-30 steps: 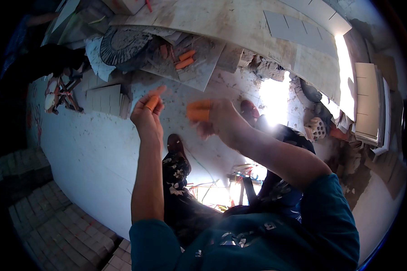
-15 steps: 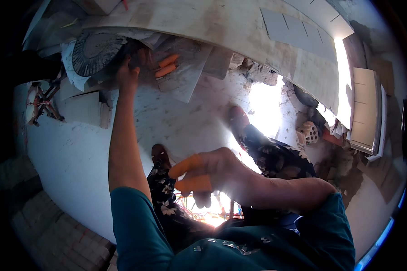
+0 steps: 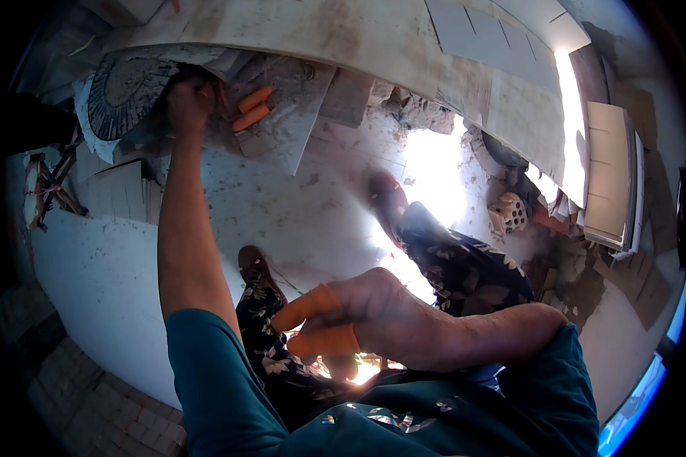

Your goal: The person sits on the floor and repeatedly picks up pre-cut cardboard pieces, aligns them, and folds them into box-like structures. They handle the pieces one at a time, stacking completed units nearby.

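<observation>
The right hand [image 3: 366, 312] already wears two orange caps [image 3: 324, 340]; its hold is hidden. Beyond, the left hand [image 3: 188, 105] is beside the disc [image 3: 126, 95], grip unclear; just right of it, two loose caps [image 3: 250, 118] lie unworn.

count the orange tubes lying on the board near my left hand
2: a farther orange tube and a nearer orange tube, side by side, right of your left hand; others may be hidden behind it.

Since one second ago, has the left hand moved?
Yes. Judged against the ribbed round object, the left hand has moved forward, away from the body, and is now close to that object's right edge.
</observation>
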